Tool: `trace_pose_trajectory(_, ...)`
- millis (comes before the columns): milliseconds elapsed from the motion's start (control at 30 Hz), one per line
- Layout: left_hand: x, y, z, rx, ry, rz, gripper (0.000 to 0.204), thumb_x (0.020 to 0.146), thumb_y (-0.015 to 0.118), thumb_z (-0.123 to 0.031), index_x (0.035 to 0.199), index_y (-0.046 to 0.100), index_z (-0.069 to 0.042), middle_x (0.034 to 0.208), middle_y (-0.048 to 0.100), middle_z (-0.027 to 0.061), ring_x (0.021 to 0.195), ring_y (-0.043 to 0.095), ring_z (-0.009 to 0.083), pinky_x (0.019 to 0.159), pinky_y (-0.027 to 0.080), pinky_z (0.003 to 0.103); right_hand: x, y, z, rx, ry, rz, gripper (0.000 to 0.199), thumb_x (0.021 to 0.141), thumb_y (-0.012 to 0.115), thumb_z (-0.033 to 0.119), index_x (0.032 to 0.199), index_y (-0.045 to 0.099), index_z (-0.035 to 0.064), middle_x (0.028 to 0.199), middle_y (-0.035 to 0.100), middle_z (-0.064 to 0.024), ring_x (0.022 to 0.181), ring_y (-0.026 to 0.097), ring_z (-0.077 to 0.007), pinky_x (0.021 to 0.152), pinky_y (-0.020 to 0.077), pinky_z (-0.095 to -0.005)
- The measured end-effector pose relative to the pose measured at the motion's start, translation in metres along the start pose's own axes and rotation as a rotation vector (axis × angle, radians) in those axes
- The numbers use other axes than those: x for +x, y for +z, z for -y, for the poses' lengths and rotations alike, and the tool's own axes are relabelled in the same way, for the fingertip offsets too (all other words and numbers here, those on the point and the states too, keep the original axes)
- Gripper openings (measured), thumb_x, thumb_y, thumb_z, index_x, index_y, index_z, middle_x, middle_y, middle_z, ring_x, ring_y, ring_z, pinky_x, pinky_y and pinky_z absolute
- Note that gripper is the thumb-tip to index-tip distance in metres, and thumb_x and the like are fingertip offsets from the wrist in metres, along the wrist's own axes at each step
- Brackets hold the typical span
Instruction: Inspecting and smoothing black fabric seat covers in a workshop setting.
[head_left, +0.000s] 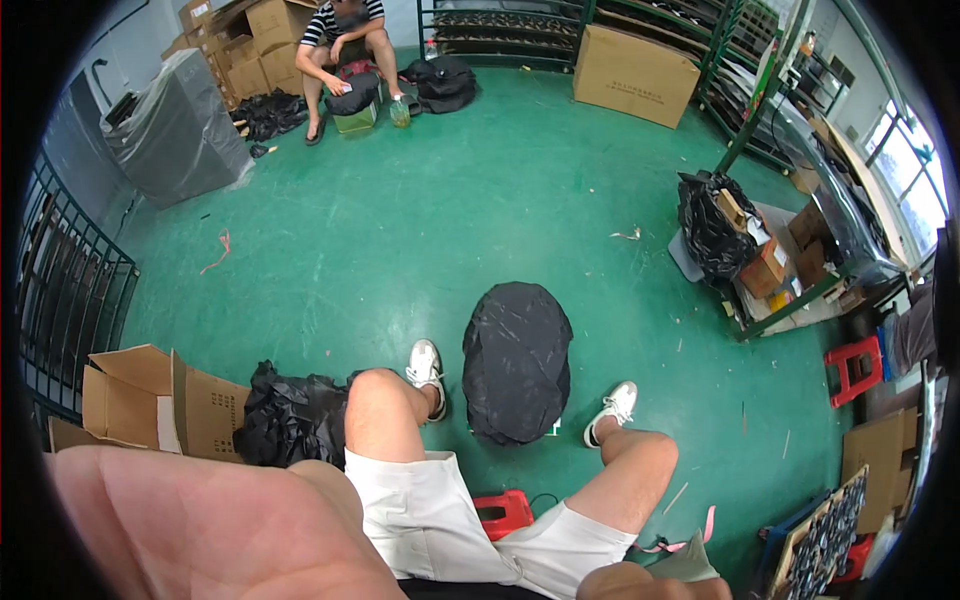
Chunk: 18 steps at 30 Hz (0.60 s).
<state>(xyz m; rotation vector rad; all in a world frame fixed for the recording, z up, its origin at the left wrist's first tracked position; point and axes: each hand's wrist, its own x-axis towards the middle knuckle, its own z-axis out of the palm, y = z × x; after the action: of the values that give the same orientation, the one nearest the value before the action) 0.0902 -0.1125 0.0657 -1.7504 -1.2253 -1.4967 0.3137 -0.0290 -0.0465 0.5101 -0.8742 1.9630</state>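
My left hand (220, 530) is raised very close to the camera at the lower left, its palm large in view and its fingers hidden or cut off. Part of my right hand (650, 583) shows at the bottom edge, right of my shorts; its fingers cannot be made out. Beside it lie a grey-green piece of material (690, 560) and a pink strip (709, 524). On the floor between my shoes stands a rounded bundle covered in black fabric (517, 360), with neither hand touching it.
A red stool (503, 515) shows between my thighs. On my left are black plastic bags (295, 415) and an open carton (210, 410). Another person (345, 50) sits at the far left. A loaded shelf (800, 310) and red stool (854, 371) stand right.
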Motion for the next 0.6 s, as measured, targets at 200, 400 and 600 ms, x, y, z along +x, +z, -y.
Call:
trace_pose_trajectory(200, 0.005, -0.005, 0.014, 0.015, 0.068, -0.021, 0.036, 0.092, 0.056, -0.033, 0.096, 0.049, 0.002, 0.095, 0.063, 0.0197, 0.075, 0.055, 0.0187, 0.07, 0.045, 0.031, 0.009, -0.002, 0.0, -0.027, -0.037, 0.065, 0.063, 0.099, 0.037, 0.058, 0.123, 0.06, 0.004, 0.122, 0.06, -0.0223, 0.11, 0.061, -0.0382, 0.099, 0.0421, -0.0547)
trace_pose_trajectory(400, 0.004, 0.001, 0.016, 0.029, 0.088, -0.051, 0.038, 0.093, 0.055, -0.034, 0.099, 0.049, 0.003, 0.097, 0.063, 0.0199, 0.077, 0.055, 0.0196, 0.072, 0.045, 0.032, 0.01, -0.003, 0.017, -0.063, -0.032, 0.107, 0.064, 0.099, 0.034, 0.058, 0.123, 0.058, 0.0027, 0.119, 0.061, -0.0237, 0.109, 0.061, -0.0378, 0.1, 0.0421, -0.0531)
trace_pose_trajectory(600, -0.007, -0.001, 0.025, 0.012, 0.076, -0.067, 0.04, 0.093, 0.054, -0.036, 0.102, 0.049, 0.003, 0.099, 0.062, 0.02, 0.079, 0.056, 0.0204, 0.074, 0.046, 0.033, 0.008, -0.006, 0.032, -0.117, -0.018, 0.108, 0.066, 0.1, 0.031, 0.057, 0.123, 0.057, 0.0013, 0.117, 0.061, -0.0251, 0.108, 0.062, -0.0375, 0.102, 0.0421, -0.0516)
